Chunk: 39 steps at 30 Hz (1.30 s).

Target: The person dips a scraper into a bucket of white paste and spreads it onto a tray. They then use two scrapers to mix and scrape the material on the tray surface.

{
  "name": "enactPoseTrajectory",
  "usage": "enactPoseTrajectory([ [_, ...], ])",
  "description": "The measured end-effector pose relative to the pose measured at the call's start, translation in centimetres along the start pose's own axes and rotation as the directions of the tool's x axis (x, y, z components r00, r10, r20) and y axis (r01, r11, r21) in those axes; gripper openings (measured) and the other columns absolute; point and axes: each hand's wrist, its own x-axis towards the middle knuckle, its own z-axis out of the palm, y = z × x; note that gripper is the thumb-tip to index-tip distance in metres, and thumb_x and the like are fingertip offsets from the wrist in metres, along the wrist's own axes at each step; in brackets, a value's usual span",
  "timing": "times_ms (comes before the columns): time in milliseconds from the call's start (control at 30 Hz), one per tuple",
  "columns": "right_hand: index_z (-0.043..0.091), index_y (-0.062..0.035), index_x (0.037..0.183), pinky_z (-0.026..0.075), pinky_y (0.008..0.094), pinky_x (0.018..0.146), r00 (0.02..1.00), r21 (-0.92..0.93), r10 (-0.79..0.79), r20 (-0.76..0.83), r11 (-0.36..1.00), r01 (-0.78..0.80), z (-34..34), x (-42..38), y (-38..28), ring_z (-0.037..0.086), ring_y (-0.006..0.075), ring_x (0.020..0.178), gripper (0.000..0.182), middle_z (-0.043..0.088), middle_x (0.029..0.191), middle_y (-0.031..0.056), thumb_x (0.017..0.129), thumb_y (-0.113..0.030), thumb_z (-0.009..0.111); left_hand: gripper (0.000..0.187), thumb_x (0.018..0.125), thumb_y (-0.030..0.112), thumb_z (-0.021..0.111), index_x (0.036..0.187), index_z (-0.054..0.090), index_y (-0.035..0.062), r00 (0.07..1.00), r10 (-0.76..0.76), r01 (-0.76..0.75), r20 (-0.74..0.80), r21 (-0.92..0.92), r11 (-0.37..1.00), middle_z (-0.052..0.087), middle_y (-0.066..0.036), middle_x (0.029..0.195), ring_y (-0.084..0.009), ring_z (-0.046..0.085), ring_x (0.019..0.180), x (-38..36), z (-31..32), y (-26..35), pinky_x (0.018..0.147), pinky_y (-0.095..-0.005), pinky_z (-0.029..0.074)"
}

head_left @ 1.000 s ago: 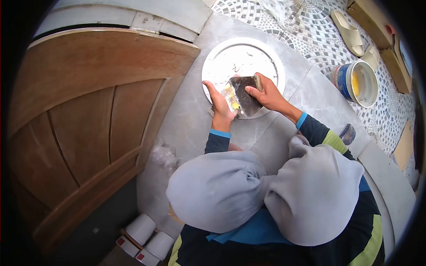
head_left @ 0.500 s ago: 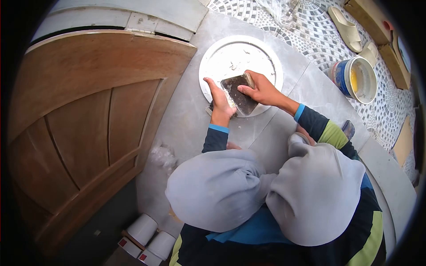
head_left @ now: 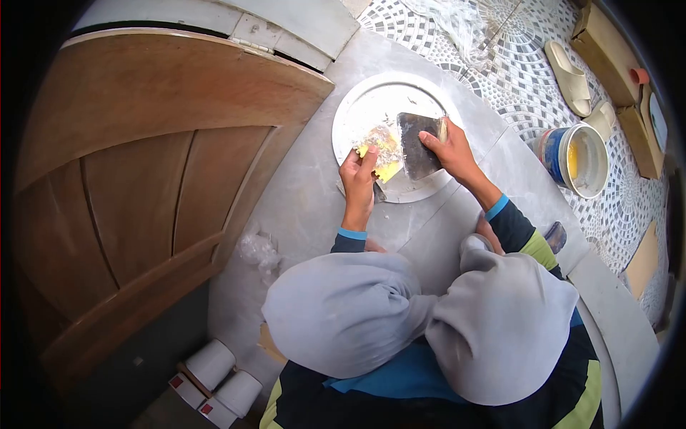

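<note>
My left hand [head_left: 359, 173] pinches a yellow flat piece [head_left: 386, 171] whose face is crusted with white and brownish flakes. I cannot make out what the piece is. In my right hand [head_left: 449, 149] is a dark, flat rectangular scraper blade [head_left: 419, 146] with a pale strip along its right edge, my thumb lying on its face. The blade's left edge is right beside the flaky side of the yellow piece. Both are over a round white tray [head_left: 350, 107] with white crumbs on it. Part of a dark object shows under the tray's near left rim, mostly covered.
A brown wooden door [head_left: 143, 186] stands at the left. Towards the right are a bucket [head_left: 587, 161] with something yellow inside, beige slippers [head_left: 568, 77] and cardboard boxes [head_left: 607, 53]. Clear crumpled plastic [head_left: 259, 248] lies on the grey floor, and a phone-like dark object [head_left: 555, 236] sits near my right knee.
The blade has moved right, away from my left palm. My left hand has turned and its fingers have closed, and the flake-covered yellow piece now shows in it.
</note>
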Motion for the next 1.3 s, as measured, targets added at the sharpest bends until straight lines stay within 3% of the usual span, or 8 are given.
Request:
enactPoseTrajectory([
  [400, 0.056, 0.0027, 0.1, 0.047, 0.0294, 0.071, 0.993, -0.141, -0.084, 0.08, 0.985, 0.095, 1.0, -0.5, -2.4, 0.058, 0.0138, 0.077, 0.033, 0.064, 0.085, 0.0104, 0.085, -0.025, 0.065, 0.052, 0.098, 0.034, 0.029, 0.136, 0.036, -0.0005, 0.945, -0.108, 0.264, 0.308, -0.528, 0.807, 0.045, -0.018, 0.134, -0.0302, 0.044, 0.124, -0.2, 0.9, 1.3, 0.105, -0.0443, 0.033],
  [633, 0.056, 0.002, 0.1, 0.046, 0.0318, 0.075, 0.976, -0.186, -0.098, 0.194, 0.973, 0.135, 3.3, -2.2, -3.2, 0.06, 0.0209, 0.082, 0.027, 0.063, 0.086, 0.0155, 0.083, -0.017, 0.063, 0.062, 0.098, 0.05, 0.022, 0.132, 0.04, 0.0017, 0.962, -0.176, 0.224, 0.209, -0.232, 0.947, 0.052, -0.014, 0.126, -0.0279, 0.052, 0.114, -0.3, 1.6, -0.2, 0.099, -0.0428, 0.041],
  [733, 0.055, 0.002, 0.094, 0.046, 0.0354, 0.068, 0.996, -0.169, 0.069, 0.057, 0.984, -0.058, 2.4, -0.4, -3.6, 0.058, 0.0233, 0.071, 0.025, 0.061, 0.076, 0.0155, 0.082, -0.018, 0.063, 0.059, 0.099, 0.048, 0.023, 0.131, 0.041, 0.0023, 0.966, -0.158, 0.227, 0.206, -0.376, 0.898, 0.052, -0.015, 0.125, -0.0275, 0.052, 0.113, -0.7, 2.3, 0.1, 0.1, -0.0414, 0.04],
  [800, 0.053, 0.0025, 0.091, 0.046, 0.0342, 0.06, 0.981, -0.23, -0.125, 0.148, 0.96, 0.157, 3.1, -1.3, -3.6, 0.058, 0.0218, 0.063, 0.023, 0.061, 0.071, 0.0154, 0.083, -0.017, 0.062, 0.06, 0.098, 0.049, 0.023, 0.132, 0.04, 0.0022, 0.97, -0.186, 0.229, 0.159, -0.317, 0.921, 0.05, -0.014, 0.128, -0.0282, 0.049, 0.117, -0.4, 2.0, -0.1, 0.102, -0.0416, 0.038],
  [933, 0.054, 0.0025, 0.096, 0.047, 0.0357, 0.064, 0.995, -0.15, -0.028, 0.096, 0.988, 0.043, 2.4, -0.5, -3.5, 0.06, 0.0245, 0.066, 0.028, 0.062, 0.073, 0.0186, 0.082, -0.02, 0.064, 0.065, 0.097, 0.052, 0.02, 0.131, 0.041, -0.0002, 0.977, -0.166, 0.208, 0.132, -0.44, 0.874, 0.05, -0.018, 0.127, -0.0309, 0.048, 0.117, -0.3, 1.6, 0.7, 0.103, -0.0441, 0.035],
  [1067, 0.055, 0.003, 0.098, 0.047, 0.0314, 0.061, 0.921, -0.335, 0.081, 0.38, 0.94, 0.055, 2.4, -2.9, -4.0, 0.061, 0.0186, 0.065, 0.026, 0.062, 0.073, 0.0154, 0.084, -0.016, 0.062, 0.068, 0.097, 0.054, 0.019, 0.13, 0.041, -0.0014, 0.964, -0.193, 0.252, 0.183, -0.403, 0.88, 0.052, -0.017, 0.125, -0.0297, 0.049, 0.116, -0.1, 0.9, -0.4, 0.102, -0.0424, 0.035],
  [1133, 0.055, 0.0034, 0.102, 0.047, 0.0334, 0.063, 0.988, -0.181, 0.013, 0.155, 0.983, 0.016, 1.9, -1.3, -2.9, 0.06, 0.0194, 0.067, 0.031, 0.063, 0.077, 0.0168, 0.082, -0.019, 0.064, 0.073, 0.096, 0.058, 0.016, 0.128, 0.043, -0.0022, 0.981, -0.189, 0.184, 0.033, -0.452, 0.873, 0.058, -0.016, 0.117, -0.029, 0.052, 0.111, -0.5, 2.4, 0.8, 0.1, -0.0396, 0.038],
  [1300, 0.055, 0.0022, 0.103, 0.047, 0.0341, 0.072, 0.964, -0.158, 0.023, 0.264, 0.987, 0.02, 2.1, -1.6, -3.1, 0.06, 0.0219, 0.075, 0.029, 0.063, 0.082, 0.0168, 0.082, -0.017, 0.063, 0.074, 0.095, 0.059, 0.016, 0.128, 0.043, -0.0018, 0.985, -0.167, 0.169, 0.039, -0.365, 0.915, 0.057, -0.016, 0.117, -0.0284, 0.053, 0.109, -0.6, 2.3, 0.9, 0.099, -0.0397, 0.038],
])
